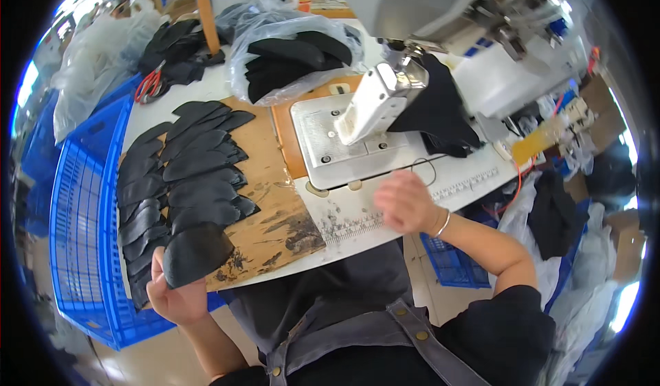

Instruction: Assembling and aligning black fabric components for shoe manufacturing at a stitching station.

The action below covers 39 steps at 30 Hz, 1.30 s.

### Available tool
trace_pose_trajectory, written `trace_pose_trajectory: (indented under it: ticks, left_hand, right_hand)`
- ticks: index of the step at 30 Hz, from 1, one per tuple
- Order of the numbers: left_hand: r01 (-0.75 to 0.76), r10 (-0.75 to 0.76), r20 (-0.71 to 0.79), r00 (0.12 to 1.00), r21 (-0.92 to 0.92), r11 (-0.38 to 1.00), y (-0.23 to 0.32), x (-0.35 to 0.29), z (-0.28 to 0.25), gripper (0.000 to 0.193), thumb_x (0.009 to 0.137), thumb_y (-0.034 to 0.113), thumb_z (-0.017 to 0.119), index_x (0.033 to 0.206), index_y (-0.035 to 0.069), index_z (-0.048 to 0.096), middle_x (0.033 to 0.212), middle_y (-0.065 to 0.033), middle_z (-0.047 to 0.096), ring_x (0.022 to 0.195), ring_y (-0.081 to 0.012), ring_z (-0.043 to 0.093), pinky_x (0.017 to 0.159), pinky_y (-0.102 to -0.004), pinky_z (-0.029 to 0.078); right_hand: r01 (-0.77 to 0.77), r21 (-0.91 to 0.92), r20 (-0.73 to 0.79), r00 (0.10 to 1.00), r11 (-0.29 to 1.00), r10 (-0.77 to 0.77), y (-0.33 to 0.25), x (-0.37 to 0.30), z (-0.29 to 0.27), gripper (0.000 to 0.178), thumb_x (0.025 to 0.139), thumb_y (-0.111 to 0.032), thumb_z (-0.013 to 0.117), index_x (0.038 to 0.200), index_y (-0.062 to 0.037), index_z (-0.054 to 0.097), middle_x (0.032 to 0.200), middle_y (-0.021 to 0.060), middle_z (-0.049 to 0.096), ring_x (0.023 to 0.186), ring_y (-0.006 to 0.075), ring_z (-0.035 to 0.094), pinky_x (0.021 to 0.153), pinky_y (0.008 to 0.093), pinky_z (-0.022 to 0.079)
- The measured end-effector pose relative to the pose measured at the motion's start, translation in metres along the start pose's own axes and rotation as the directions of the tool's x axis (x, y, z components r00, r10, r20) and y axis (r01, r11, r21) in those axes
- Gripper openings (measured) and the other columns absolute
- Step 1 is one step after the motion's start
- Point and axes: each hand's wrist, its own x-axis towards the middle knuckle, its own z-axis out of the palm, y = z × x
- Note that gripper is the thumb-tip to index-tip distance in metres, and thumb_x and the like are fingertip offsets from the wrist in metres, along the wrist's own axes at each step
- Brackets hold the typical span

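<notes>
My left hand (pixel 177 299) pinches the lower left edge of a black, rounded material piece (pixel 197 254) at the table's near left. Beyond it, overlapping rows of similar black pieces (pixel 203 169) lie on a worn brown board (pixel 268 228). My right hand (pixel 405 204), with a bracelet on the wrist, hovers over the white table edge in front of the sewing machine (pixel 371 104). Its fingers are curled in; whatever they hold, if anything, is hidden. A larger black piece (pixel 436 107) lies beside the machine's arm, to its right.
A blue plastic crate (pixel 86 228) stands against the table's left side. Red-handled scissors (pixel 149 87) and a clear bag of black pieces (pixel 295 59) lie at the back. Ruler markings (pixel 354 229) run along the near edge. Another blue crate (pixel 454 266) sits below right.
</notes>
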Motion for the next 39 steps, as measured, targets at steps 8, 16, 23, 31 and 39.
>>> trace_pose_trajectory:
  ticks: [8, 16, 23, 31, 39]
  left_hand:
    - [0.044, -0.044, -0.011, 0.999, -0.015, 0.999, 0.000, -0.013, 0.009, 0.013, 0.084, 0.012, 0.052, 0.084, 0.006, 0.041, 0.090, -0.0101, 0.054, 0.091, -0.0216, 0.055, 0.091, -0.0401, 0.046]
    - [0.023, -0.023, -0.013, 1.000, 0.036, 0.999, -0.003, -0.027, 0.015, 0.012, 0.086, 0.012, 0.051, 0.088, 0.005, 0.042, 0.091, -0.0106, 0.055, 0.092, -0.0212, 0.055, 0.091, -0.0399, 0.047]
    - [0.079, -0.079, -0.024, 0.997, 0.009, 0.997, -0.023, -0.016, 0.013, 0.011, 0.086, 0.011, 0.051, 0.090, 0.003, 0.046, 0.095, -0.0123, 0.060, 0.096, -0.0230, 0.058, 0.092, -0.0403, 0.047]
    - [0.123, -0.123, 0.083, 0.989, 0.013, 0.992, -0.024, -0.012, -0.001, 0.016, 0.086, 0.011, 0.051, 0.099, 0.003, 0.043, 0.108, -0.0122, 0.057, 0.109, -0.0248, 0.057, 0.097, -0.0457, 0.046]
    - [0.124, -0.123, -0.021, 0.992, 0.054, 0.991, -0.031, -0.006, 0.021, 0.011, 0.084, 0.014, 0.053, 0.084, 0.004, 0.047, 0.090, -0.0104, 0.052, 0.093, -0.0221, 0.052, 0.087, -0.0371, 0.042]
  right_hand:
    - [-0.505, -0.553, -0.192, 0.851, 0.662, 0.489, 0.070, 0.014, -0.067, 0.045, 0.074, -0.012, 0.067, 0.118, -0.0072, 0.059, 0.132, 0.0146, 0.054, 0.124, 0.0335, 0.049, 0.102, 0.0485, 0.037]
    - [-0.924, -0.154, -0.580, 0.371, 0.349, 0.725, 0.124, 0.006, -0.124, 0.019, 0.089, -0.013, 0.056, 0.105, -0.0034, 0.060, 0.087, 0.0182, 0.067, 0.074, 0.0393, 0.064, 0.067, 0.0450, 0.052]
    - [-0.424, -0.320, -0.384, 0.876, 0.847, 0.292, 0.111, -0.040, -0.101, 0.033, 0.089, 0.002, 0.050, 0.121, -0.0043, 0.059, 0.112, 0.0146, 0.067, 0.095, 0.0310, 0.066, 0.081, 0.0370, 0.051]
    - [-0.867, 0.000, -0.908, 0.209, 0.499, 0.363, 0.087, -0.034, -0.136, 0.027, 0.090, -0.016, 0.068, 0.110, 0.0012, 0.063, 0.091, 0.0078, 0.070, 0.072, 0.0094, 0.062, 0.065, 0.0263, 0.051]
    - [-0.864, -0.430, -0.787, 0.501, 0.264, 0.359, 0.001, 0.010, -0.218, 0.016, 0.085, -0.006, 0.069, 0.100, -0.0022, 0.070, 0.083, 0.0041, 0.066, 0.071, 0.0096, 0.060, 0.064, 0.0255, 0.048]
